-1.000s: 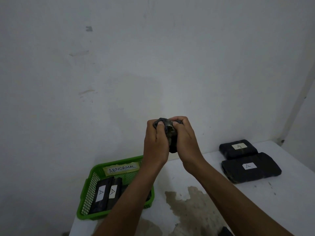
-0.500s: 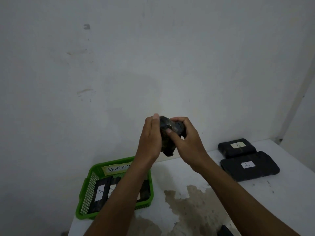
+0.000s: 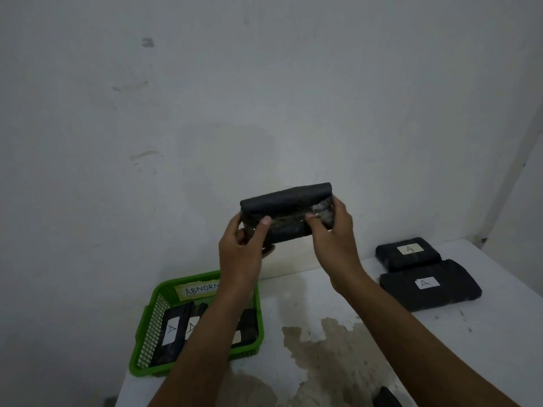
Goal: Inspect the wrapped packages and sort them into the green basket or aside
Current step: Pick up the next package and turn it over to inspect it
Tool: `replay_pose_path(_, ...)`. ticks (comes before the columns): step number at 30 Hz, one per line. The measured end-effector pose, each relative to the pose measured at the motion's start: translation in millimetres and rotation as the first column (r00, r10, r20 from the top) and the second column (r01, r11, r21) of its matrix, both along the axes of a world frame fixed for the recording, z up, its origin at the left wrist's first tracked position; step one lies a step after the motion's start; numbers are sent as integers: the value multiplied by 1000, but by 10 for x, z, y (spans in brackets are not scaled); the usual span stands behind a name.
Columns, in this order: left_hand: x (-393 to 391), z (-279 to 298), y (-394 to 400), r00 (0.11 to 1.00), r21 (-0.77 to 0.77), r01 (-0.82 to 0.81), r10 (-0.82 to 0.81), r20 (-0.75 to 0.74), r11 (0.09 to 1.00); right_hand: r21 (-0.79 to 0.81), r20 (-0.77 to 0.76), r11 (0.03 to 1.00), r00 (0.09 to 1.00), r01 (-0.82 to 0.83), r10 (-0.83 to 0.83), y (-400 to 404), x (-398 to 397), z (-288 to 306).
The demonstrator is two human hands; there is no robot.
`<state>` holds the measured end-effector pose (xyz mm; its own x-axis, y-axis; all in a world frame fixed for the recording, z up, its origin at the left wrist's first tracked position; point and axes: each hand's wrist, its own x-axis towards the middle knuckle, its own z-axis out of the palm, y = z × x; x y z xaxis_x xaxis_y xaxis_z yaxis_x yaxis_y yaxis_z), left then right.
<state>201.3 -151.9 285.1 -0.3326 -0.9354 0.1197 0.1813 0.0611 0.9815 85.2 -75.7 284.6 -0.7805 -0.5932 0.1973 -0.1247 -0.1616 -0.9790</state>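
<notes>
A black wrapped package (image 3: 286,211) is held up in the air in front of the wall, lying sideways with clear film showing on its near face. My left hand (image 3: 242,248) grips its left end and my right hand (image 3: 333,230) pinches its right end. Below on the left stands the green basket (image 3: 147,318) with a label reading ABNORM, partly hidden by my left arm; several black packages with white A labels (image 3: 170,330) lie in it. Two more black packages marked A (image 3: 408,254) (image 3: 429,289) lie on the table at the right.
The white table (image 3: 293,292) has a brownish stain (image 3: 332,356) in the middle near me. A dark object (image 3: 385,398) pokes in at the bottom edge. A bare white wall stands right behind the table.
The package was end-on and bunched between both hands; now it is turned sideways and spread out lengthwise, with my hands moved apart to its two ends.
</notes>
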Motion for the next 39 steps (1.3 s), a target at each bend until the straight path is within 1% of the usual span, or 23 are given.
replay_pose_path(1,18,20,-24,999,-85,-40,43,27,996,54,-95,998,995,31,-25,2,-6,-9)
replay_pose_path(2,36,40,-49,993,-191,-78,92,67,979,67,-184,996,982,52,-39,3,-6,-9)
replay_pose_path(4,72,85,-69,973,-379,-127,189,132,916,34,-363,998,931,60,-43,6,-3,23)
replay_pose_path(6,82,125,-74,962,-481,-149,239,131,864,42,-514,999,858,22,3,-13,0,81)
replay_pose_path(7,82,143,-67,964,-503,-147,238,121,852,47,-542,999,840,-13,37,-22,6,113)
replay_pose_path(9,73,162,-34,973,-508,-139,214,91,850,24,-517,993,849,-116,112,-40,28,171)
replay_pose_path(11,54,176,19,985,-481,-118,162,51,869,6,-481,981,860,-193,172,-34,74,201)
replay_pose_path(12,36,184,57,991,-467,-95,129,41,879,-8,-435,973,877,-230,204,-30,106,200)
replay_pose_path(14,-9,188,171,1000,-403,-8,15,15,915,-83,-251,945,924,-316,287,-19,187,204)
replay_pose_path(15,-32,199,237,998,-350,36,-49,-29,936,-135,-162,931,934,-340,317,-20,227,206)
replay_pose_path(16,-52,210,286,993,-311,61,-88,-73,949,-177,-105,924,940,-339,325,-22,257,212)
replay_pose_path(18,-73,242,338,989,-283,45,-82,-121,958,-212,-57,927,951,-310,305,-20,298,228)
replay_pose_path(21,-126,271,351,986,-248,1,-43,-163,969,-231,-13,935,962,-270,274,6,316,254)
replay_pose_path(24,-175,268,354,987,-292,-28,-20,-159,956,-231,5,948,974,-218,225,5,334,259)
replay_pose_path(26,-191,238,350,988,-318,-26,-25,-153,948,-221,21,955,978,-196,206,-3,344,241)
replay_pose_path(31,-193,199,327,986,-276,9,-54,-159,961,-227,26,953,977,-201,212,-10,339,196)
replay_pose_path(35,-195,189,317,989,-294,11,-55,-139,956,-214,26,960,982,-178,188,-18,346,188)
replay_pose_path(37,-186,159,317,990,-271,24,-61,-129,962,-219,12,959,982,-181,188,-16,340,140)
replay_pose_path(39,-175,114,311,992,-196,72,-90,-86,978,-263,-25,948,983,-181,181,2,321,68)
